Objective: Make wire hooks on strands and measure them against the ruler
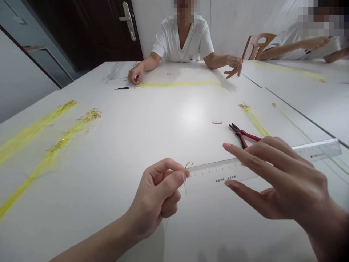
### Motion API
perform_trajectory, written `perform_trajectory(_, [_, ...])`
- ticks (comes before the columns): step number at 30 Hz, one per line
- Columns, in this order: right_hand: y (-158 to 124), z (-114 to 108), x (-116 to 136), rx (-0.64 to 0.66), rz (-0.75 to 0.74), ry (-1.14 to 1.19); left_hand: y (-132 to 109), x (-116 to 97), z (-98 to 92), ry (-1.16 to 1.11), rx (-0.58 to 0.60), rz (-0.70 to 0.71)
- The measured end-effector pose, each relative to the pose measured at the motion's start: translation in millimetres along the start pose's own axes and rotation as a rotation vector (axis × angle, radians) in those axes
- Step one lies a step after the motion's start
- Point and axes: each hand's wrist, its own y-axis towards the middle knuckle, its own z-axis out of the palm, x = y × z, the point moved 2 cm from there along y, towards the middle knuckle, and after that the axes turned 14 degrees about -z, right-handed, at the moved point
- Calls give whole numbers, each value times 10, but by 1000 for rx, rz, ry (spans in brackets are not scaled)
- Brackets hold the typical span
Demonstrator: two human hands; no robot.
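Between the thumb and forefinger of my left hand [160,196] is a small gold fishing hook [188,165], its bend sticking up past the fingertips. A thin pale line hangs below the pinch. Just right of it, a clear plastic ruler [207,174] lies on the white table, its left end close to my fingertips. My right hand [283,178] is spread over the ruler, thumb and forefinger apart, covering its middle. Whether it touches the ruler I cannot tell. Beyond that hand rest red-and-black pliers [241,134], their handles partly hidden.
Yellow line bundles with hooks [64,140] lie at left, another bundle [253,118] behind the pliers. A red-edged slip [217,122] is mid-table. Opposite, a person in a white shirt [188,40] handles a yellow bundle [180,84]. Another person sits at far right. A seam [300,115] crosses the tabletop.
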Motion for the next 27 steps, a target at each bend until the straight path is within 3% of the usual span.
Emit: perform_trajectory(27, [0,18,0,7,5,24,2,13,-17,-19,24,-5])
